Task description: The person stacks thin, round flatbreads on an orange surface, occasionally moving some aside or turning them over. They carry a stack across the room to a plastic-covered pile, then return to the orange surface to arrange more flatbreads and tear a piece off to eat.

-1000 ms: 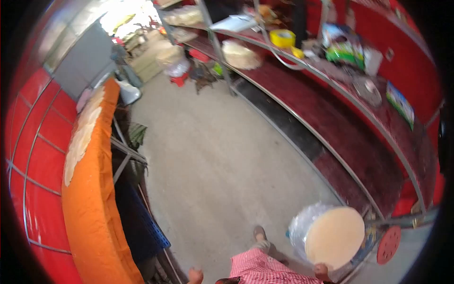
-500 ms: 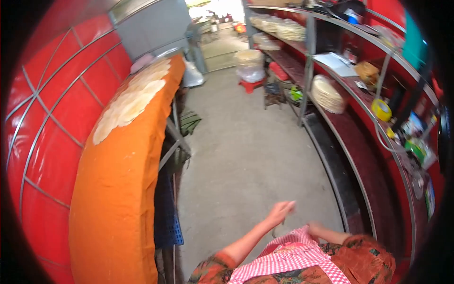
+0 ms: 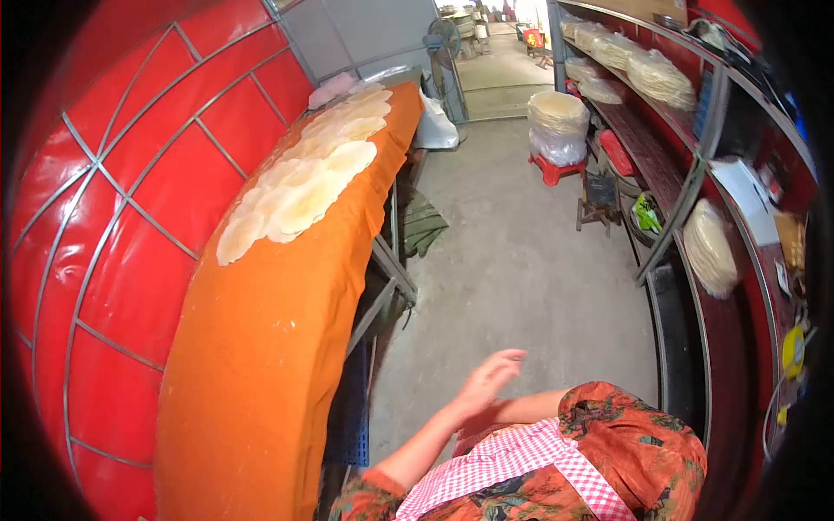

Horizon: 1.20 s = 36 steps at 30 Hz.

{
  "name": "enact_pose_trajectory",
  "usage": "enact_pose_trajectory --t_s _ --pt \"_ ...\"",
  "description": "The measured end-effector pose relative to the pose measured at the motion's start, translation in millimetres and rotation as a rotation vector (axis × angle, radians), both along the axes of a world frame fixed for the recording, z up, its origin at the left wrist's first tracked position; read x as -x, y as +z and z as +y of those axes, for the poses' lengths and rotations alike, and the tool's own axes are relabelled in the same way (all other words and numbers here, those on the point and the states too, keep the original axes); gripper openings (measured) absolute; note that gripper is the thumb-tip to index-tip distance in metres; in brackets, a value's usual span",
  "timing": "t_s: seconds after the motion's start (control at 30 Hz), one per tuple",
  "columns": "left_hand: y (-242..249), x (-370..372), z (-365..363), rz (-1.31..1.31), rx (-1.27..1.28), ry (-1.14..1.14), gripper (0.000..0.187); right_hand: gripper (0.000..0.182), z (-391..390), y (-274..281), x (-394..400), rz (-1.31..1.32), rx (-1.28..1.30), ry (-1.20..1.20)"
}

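Note:
My left hand [image 3: 491,379] is raised in front of my body above the grey floor, fingers loosely stretched out and nothing visible in it. My right forearm [image 3: 532,406] crosses behind my left wrist. Its hand is mostly hidden there, close to the pink-and-white checked apron [image 3: 512,464], so its fingers cannot be made out. To the left, thin round flatbread-like sheets [image 3: 300,191] lie overlapping on a long table with an orange cloth [image 3: 252,356]. Neither hand touches them.
Shelving [image 3: 665,252] along the right holds stacks of pale round sheets [image 3: 711,247], papers and yellow tape [image 3: 792,352]. Ahead, a wrapped stack [image 3: 558,126] stands on a red stool [image 3: 556,169] beside a small wooden stool [image 3: 599,195]. A fan [image 3: 443,42] stands near the doorway.
The view has turned left, so the table and stool sit further right. My right hand has moved across toward the left one and behind its wrist; my left fingers have straightened.

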<state>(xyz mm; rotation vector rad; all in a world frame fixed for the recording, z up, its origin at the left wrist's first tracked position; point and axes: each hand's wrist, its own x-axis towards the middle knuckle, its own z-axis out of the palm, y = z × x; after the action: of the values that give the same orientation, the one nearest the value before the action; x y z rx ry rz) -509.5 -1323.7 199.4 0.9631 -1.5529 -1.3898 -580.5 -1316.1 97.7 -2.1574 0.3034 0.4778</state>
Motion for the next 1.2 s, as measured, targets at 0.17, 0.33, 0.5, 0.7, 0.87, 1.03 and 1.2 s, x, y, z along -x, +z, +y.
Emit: enact_pose_trajectory --t_s 0.17,0.33,0.5,0.7,0.87,1.03,1.2 --pt "-110 -176 -40 0.183 -0.389 1.010 0.011 0.031 -173 -157 -8 0.010 0.127 -0.132" --pt "-161 -251 -91 0.230 -0.501 1.209 0.029 0.032 -329 -177 79 0.420 0.262 -0.588" --pt "-124 -331 -283 0.328 -0.362 1.365 0.046 0.030 -444 -153 118 0.473 0.135 -0.712" --pt "-70 -444 -487 0.854 -0.197 1.431 0.020 0.026 -606 -275 152 0.211 -0.125 -0.674" --pt "-86 -538 -536 0.931 -0.309 1.855 0.033 0.028 -796 -210 -16 0.195 0.249 -0.466" --pt "-123 -597 -551 0.981 -0.427 1.862 0.061 0.021 -918 -87 -174 -0.255 0.146 -0.462" --pt "-113 -591 -575 0.908 -0.476 1.944 0.045 0.026 -967 1 -329 -0.474 0.019 -0.119"
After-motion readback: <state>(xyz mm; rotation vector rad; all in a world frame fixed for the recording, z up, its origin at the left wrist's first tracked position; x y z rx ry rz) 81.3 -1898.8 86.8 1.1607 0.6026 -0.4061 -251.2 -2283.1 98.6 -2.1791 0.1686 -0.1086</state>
